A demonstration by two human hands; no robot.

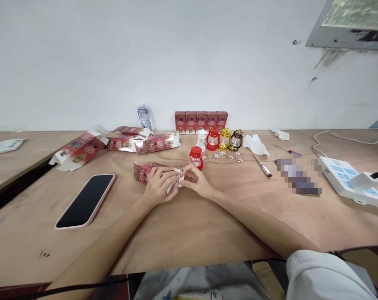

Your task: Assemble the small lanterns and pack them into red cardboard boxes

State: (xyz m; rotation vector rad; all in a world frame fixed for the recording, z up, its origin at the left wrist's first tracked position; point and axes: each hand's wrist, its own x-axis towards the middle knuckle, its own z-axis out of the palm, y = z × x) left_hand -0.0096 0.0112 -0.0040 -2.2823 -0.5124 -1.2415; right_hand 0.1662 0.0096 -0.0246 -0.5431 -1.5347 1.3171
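Observation:
A red printed cardboard box (pixel 141 172) lies on its side on the table, its near end facing right. Wrapped over that end is my left hand (pixel 161 183), gripping the box. My right hand (pixel 197 180) pinches a white flap (pixel 181 181) at the box's end between thumb and fingers. Just behind my right hand stands a small red lantern (pixel 196 157). Farther back, a white lantern (pixel 201 140), another red one (pixel 213 139), a gold one (pixel 224 139) and a dark bronze one (pixel 236 140) stand in a row.
Unfolded red boxes (pixel 157 143) lie at the back left, near a water bottle (pixel 144 117). Closed boxes (pixel 201 122) line the wall. A phone (pixel 85 201) lies left. To the right are a utility knife (pixel 262 166), a screwdriver (pixel 293 153) and a power strip (pixel 348 177).

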